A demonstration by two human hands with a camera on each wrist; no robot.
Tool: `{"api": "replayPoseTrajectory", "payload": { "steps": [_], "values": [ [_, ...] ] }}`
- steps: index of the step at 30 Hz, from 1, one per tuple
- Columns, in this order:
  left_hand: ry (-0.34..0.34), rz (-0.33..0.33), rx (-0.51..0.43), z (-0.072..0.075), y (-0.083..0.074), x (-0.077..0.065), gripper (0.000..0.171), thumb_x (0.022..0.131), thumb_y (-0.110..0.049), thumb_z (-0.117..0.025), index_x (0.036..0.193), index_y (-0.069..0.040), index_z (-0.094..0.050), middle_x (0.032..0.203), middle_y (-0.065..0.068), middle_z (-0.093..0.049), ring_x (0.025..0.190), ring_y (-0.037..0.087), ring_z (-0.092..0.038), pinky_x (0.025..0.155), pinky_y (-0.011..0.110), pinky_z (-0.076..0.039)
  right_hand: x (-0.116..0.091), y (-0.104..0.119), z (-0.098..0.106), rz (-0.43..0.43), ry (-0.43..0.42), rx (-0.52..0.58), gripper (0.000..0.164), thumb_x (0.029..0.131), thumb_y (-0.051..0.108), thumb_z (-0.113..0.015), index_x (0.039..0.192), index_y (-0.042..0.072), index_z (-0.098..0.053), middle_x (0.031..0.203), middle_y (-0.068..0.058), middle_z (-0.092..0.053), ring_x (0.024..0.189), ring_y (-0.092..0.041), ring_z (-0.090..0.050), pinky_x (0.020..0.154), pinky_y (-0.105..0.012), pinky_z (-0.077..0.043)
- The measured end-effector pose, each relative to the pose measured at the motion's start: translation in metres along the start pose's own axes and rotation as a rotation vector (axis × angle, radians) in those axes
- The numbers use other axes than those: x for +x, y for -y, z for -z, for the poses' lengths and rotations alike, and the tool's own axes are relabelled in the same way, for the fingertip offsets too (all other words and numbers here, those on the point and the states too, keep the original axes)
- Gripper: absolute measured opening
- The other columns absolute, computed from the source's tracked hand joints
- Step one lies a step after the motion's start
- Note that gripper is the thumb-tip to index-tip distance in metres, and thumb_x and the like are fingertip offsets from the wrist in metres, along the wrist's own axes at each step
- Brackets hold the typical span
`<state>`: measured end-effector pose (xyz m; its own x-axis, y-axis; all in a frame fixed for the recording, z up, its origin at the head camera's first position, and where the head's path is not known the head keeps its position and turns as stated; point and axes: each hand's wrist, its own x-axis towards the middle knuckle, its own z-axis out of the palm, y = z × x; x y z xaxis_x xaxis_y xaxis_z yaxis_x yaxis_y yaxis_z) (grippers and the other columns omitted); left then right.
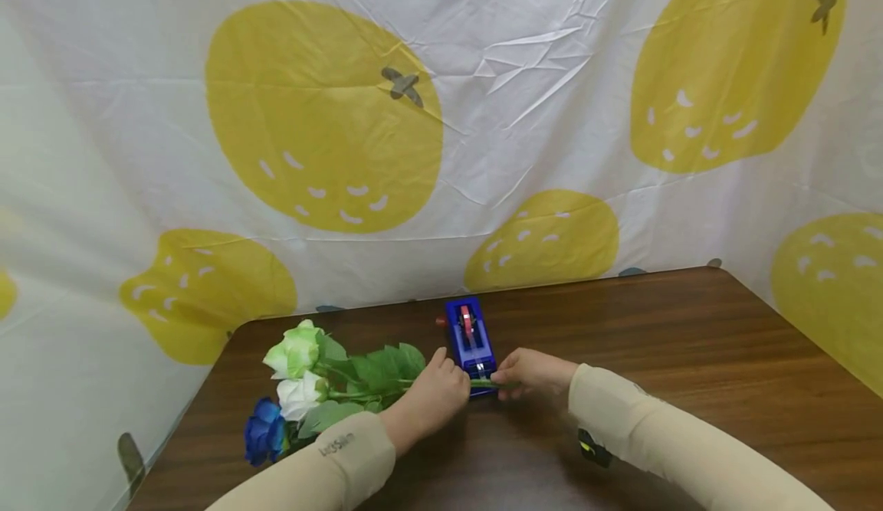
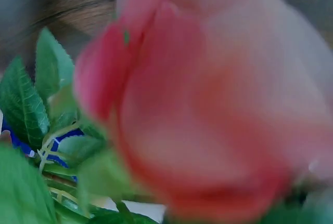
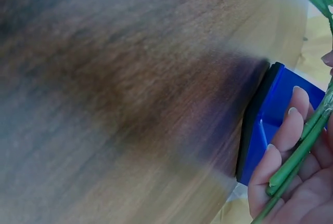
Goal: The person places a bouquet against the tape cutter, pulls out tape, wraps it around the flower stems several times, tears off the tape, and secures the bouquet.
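Note:
My left hand [image 1: 436,394] grips a bunch of artificial roses by the stems. On the left side its heads show: a pale green rose [image 1: 297,348], a white rose [image 1: 301,396] and a blue rose [image 1: 265,430]. A blurred pink rose [image 2: 203,104] fills much of the left wrist view. With curled fingers, my right hand [image 1: 531,371] holds the cut ends of the green stems [image 3: 297,157], which cross its palm. A shiny clear patch shows on the stems. Directly behind the stems stands a blue tape dispenser [image 1: 474,350] with a red core; the stems pass over its front end.
The brown wooden table [image 1: 662,342] extends to the right and toward me. A white curtain printed with yellow fruit [image 1: 538,243] hangs behind it. Green leaves [image 1: 389,365] spread between the rose heads and my left hand.

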<state>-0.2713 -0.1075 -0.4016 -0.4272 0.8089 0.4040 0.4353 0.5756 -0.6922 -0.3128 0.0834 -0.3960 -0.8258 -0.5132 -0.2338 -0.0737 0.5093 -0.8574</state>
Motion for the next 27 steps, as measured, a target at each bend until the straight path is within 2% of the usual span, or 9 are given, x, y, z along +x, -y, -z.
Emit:
{"api": "replayPoseTrajectory", "payload": {
  "steps": [4,6,9,11,14,17,23,25,27],
  "values": [
    [-0.066,-0.038,0.035,-0.002,-0.001,0.0,0.009,0.075,-0.016,-0.059,0.068,-0.014,-0.063,0.061,-0.003,-0.058,0.061,0.014,-0.053,0.08,0.035,-0.044,0.001,-0.001,-0.001,0.011,-0.012,-0.011,0.021,0.09,0.007,-0.054,0.084,-0.011,-0.062,0.063,0.0,-0.06,0.055,-0.009,-0.047,0.055,-0.023,-0.042],
    [-0.085,-0.034,0.033,-0.003,-0.001,-0.001,0.01,0.076,-0.016,-0.058,0.069,-0.014,-0.064,0.063,-0.002,-0.058,0.063,0.015,-0.054,0.083,0.036,-0.044,0.0,0.0,-0.002,0.01,-0.026,-0.01,0.019,0.09,0.006,-0.055,0.083,-0.011,-0.062,0.062,0.001,-0.059,0.055,-0.009,-0.048,0.055,-0.023,-0.042],
    [-0.084,0.014,0.002,-0.005,-0.001,-0.001,0.006,0.075,-0.017,-0.061,0.07,-0.015,-0.065,0.065,-0.002,-0.06,0.067,0.016,-0.054,0.087,0.037,-0.043,0.0,0.001,-0.003,0.0,-0.048,-0.012,0.018,0.089,0.005,-0.056,0.082,-0.011,-0.062,0.06,0.001,-0.058,0.054,-0.009,-0.048,0.055,-0.023,-0.043],
    [-0.041,0.074,-0.046,-0.004,-0.002,-0.001,0.004,0.073,-0.018,-0.065,0.07,-0.016,-0.064,0.066,-0.002,-0.06,0.068,0.016,-0.054,0.086,0.037,-0.043,0.0,0.003,-0.004,-0.014,-0.063,-0.019,0.018,0.089,0.005,-0.056,0.081,-0.01,-0.063,0.06,0.001,-0.058,0.055,-0.009,-0.049,0.055,-0.023,-0.044],
    [0.117,0.19,-0.169,0.0,-0.001,0.002,0.014,0.069,-0.026,-0.073,0.072,-0.016,-0.064,0.071,-0.001,-0.062,0.072,0.018,-0.054,0.091,0.041,-0.04,0.0,0.005,-0.005,-0.027,-0.09,-0.033,0.017,0.088,0.005,-0.057,0.081,-0.009,-0.065,0.059,0.0,-0.058,0.056,-0.01,-0.05,0.056,-0.024,-0.045],
    [0.306,0.321,-0.346,0.006,0.004,0.008,0.024,0.067,-0.037,-0.076,0.071,-0.016,-0.064,0.073,0.0,-0.063,0.076,0.021,-0.054,0.098,0.05,-0.032,0.0,0.006,-0.006,-0.014,-0.107,-0.041,0.016,0.087,0.004,-0.059,0.082,-0.01,-0.066,0.059,-0.001,-0.058,0.057,-0.01,-0.051,0.058,-0.025,-0.047],
    [0.652,0.584,-0.806,0.011,0.022,0.023,0.036,0.072,-0.048,-0.072,0.062,-0.015,-0.062,0.06,-0.005,-0.059,0.076,0.02,-0.058,0.103,0.061,-0.017,-0.001,0.005,-0.006,0.019,-0.124,-0.045,0.014,0.086,0.003,-0.06,0.084,-0.01,-0.066,0.064,-0.001,-0.06,0.06,-0.01,-0.054,0.064,-0.029,-0.051],
    [0.747,0.644,-0.966,0.01,0.033,0.028,0.038,0.078,-0.045,-0.068,0.064,-0.01,-0.064,0.06,-0.005,-0.057,0.072,0.017,-0.057,0.101,0.054,-0.026,-0.001,0.005,-0.006,0.024,-0.137,-0.06,0.014,0.086,0.003,-0.06,0.084,-0.009,-0.067,0.067,-0.003,-0.062,0.062,-0.011,-0.055,0.066,-0.03,-0.051],
    [0.821,0.664,-1.099,0.007,0.043,0.032,0.036,0.084,-0.041,-0.063,0.072,-0.007,-0.068,0.068,-0.003,-0.061,0.074,0.015,-0.057,0.095,0.045,-0.036,-0.002,0.005,-0.006,0.032,-0.152,-0.068,0.013,0.085,0.003,-0.061,0.085,-0.008,-0.068,0.071,-0.006,-0.064,0.064,-0.011,-0.056,0.067,-0.03,-0.051]
  ]
}}
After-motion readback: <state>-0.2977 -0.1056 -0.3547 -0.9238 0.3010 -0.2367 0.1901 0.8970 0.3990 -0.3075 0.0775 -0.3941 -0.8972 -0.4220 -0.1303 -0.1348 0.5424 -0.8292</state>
